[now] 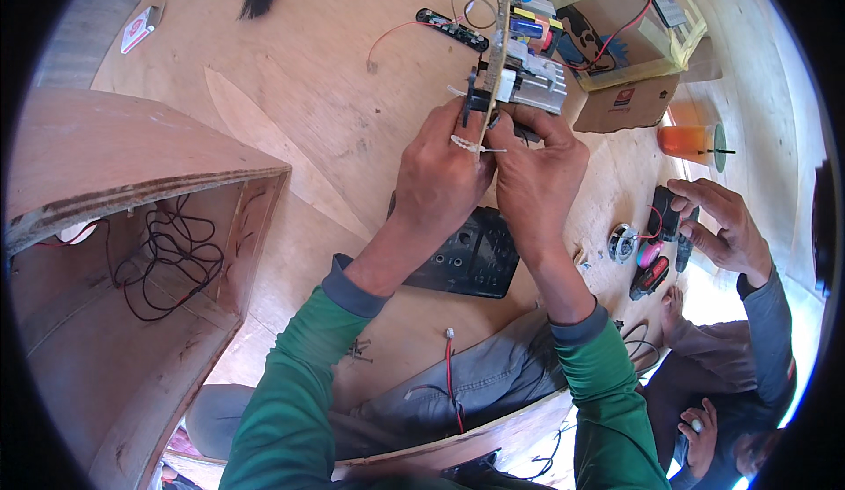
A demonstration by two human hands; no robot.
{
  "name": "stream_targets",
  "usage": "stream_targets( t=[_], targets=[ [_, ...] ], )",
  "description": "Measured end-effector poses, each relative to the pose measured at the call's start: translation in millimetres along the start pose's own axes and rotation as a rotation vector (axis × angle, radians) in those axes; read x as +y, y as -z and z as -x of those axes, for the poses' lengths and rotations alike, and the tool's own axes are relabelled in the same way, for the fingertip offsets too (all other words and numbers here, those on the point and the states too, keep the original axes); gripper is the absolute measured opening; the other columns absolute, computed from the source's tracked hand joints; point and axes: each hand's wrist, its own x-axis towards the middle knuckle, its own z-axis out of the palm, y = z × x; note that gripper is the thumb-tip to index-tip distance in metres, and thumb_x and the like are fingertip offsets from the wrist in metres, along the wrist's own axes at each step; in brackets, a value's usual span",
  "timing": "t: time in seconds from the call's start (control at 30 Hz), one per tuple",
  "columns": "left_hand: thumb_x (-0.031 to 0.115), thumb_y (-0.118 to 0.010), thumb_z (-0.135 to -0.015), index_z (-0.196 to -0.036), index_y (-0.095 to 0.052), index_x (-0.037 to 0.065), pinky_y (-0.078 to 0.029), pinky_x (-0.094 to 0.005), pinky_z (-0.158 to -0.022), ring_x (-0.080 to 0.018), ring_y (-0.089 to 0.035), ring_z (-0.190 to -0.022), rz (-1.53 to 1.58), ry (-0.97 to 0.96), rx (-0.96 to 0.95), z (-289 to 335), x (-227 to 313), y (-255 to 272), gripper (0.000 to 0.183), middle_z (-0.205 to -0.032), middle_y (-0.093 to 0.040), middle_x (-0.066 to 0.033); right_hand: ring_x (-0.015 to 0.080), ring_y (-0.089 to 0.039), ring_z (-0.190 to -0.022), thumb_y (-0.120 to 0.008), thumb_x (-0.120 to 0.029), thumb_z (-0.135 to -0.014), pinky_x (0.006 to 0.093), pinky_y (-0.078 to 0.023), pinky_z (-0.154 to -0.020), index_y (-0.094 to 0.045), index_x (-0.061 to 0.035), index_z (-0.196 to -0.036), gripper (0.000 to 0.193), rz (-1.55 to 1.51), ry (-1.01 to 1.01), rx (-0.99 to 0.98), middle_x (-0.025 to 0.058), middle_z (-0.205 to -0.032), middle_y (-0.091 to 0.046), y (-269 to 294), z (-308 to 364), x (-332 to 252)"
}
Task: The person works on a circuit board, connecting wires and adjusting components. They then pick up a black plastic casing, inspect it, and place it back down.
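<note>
A circuit board stands edge-on between my hands, with a finned metal heat sink and several components on its right face. My left hand grips its near end from the left, fingers closed beside a black plastic part. From the right, my right hand pinches the same end; its fingertips are partly hidden behind the board. A white cable tie sticks out between the two hands. Beneath my wrists lies a black plastic panel with holes, partly covered by my hands.
An open plywood box holding tangled cable stands at left. A taped cardboard box, orange drink cup and another person's hand are at right. Nearby lie screws, red-black wires and a small speaker.
</note>
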Motion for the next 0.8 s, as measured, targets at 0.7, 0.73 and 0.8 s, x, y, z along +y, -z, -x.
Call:
stream_targets(
  t=[0.7,0.73,0.8],
  targets=[
    [0.004,-0.082,-0.089,-0.132,-0.067,-0.004,-0.065,-0.0460,-0.086,-0.0385,-0.074,-0.108,0.024,0.064,0.004,-2.7,5.5,-3.0,0.046,-0.123,-0.070,-0.0214,0.0264,-0.078,-0.103,-0.079,-0.002,-0.095,0.0361,-0.058,-0.093,-0.084,0.0008,-0.110,0.017,0.060,0.184,-0.182,0.0175,-0.112,-0.079,24.8,-14.7,13.3],
    [0.003,-0.081,-0.089,-0.132,-0.067,-0.004,-0.065,-0.0459,-0.085,-0.0383,-0.074,-0.107,0.020,0.053,0.013,-3.0,5.6,-3.2,0.046,-0.122,-0.070,-0.0212,0.0266,-0.078,-0.102,-0.080,-0.002,-0.095,0.0363,-0.059,-0.093,-0.084,0.0006,-0.110,0.016,0.046,0.195,-0.175,0.0173,-0.111,-0.079,23.9,-14.2,13.2],
    [0.002,-0.080,-0.090,-0.133,-0.066,-0.005,-0.064,-0.0457,-0.084,-0.0379,-0.074,-0.105,0.020,0.033,0.045,-3.8,5.2,-3.8,0.046,-0.121,-0.070,-0.0208,0.0269,-0.078,-0.099,-0.080,-0.002,-0.094,0.0368,-0.059,-0.091,-0.084,0.0003,-0.110,0.016,0.043,0.178,-0.163,0.0168,-0.109,-0.080,23.0,-13.2,12.4]
  ],
)
